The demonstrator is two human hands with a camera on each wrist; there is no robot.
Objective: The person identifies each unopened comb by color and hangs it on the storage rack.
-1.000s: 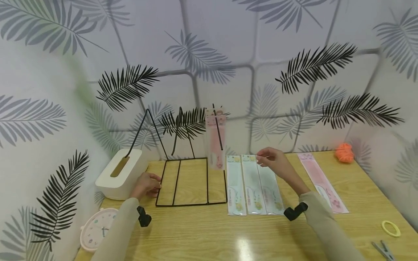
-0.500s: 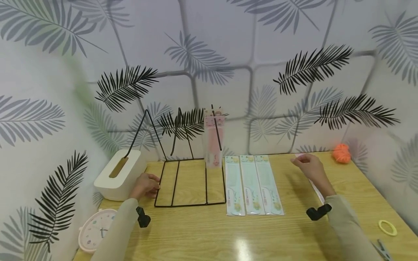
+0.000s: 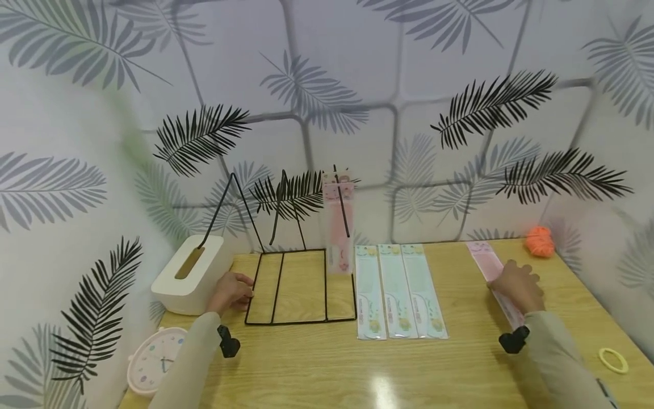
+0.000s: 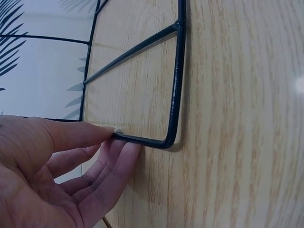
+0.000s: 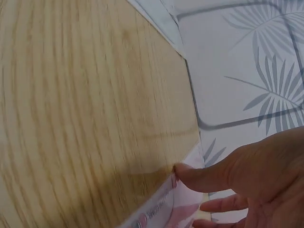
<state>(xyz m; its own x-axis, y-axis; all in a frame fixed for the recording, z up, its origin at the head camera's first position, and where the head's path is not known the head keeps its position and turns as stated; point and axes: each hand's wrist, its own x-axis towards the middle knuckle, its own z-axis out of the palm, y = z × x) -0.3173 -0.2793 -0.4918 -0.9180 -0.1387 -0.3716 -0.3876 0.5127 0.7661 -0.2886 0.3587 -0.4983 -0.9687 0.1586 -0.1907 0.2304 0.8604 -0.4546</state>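
Observation:
My left hand (image 3: 232,291) pinches the left side of a black wire rack (image 3: 300,323), thumb above and fingers below in the left wrist view. Pink packaged combs (image 3: 337,218) hang from the rack's rightmost hook. My right hand (image 3: 518,287) lies across another pink packaged comb (image 3: 482,253) on the table and covers its middle. In the right wrist view the thumb (image 5: 197,175) is at one edge of this packet and the fingertips are at the other. Three green packaged combs (image 3: 401,295) lie side by side right of the rack.
A white tissue box (image 3: 168,282) with a wooden slot stands left of the rack, a pink clock (image 3: 148,363) in front of it. An orange yarn ball (image 3: 540,241) sits at the back right. A yellow ring (image 3: 612,360) lies at the front right. A patterned wall backs the table.
My right hand has moved right from the rightmost green packet, leaving it flat beside the others, and come down onto the pink packet. The left hand still holds the rack.

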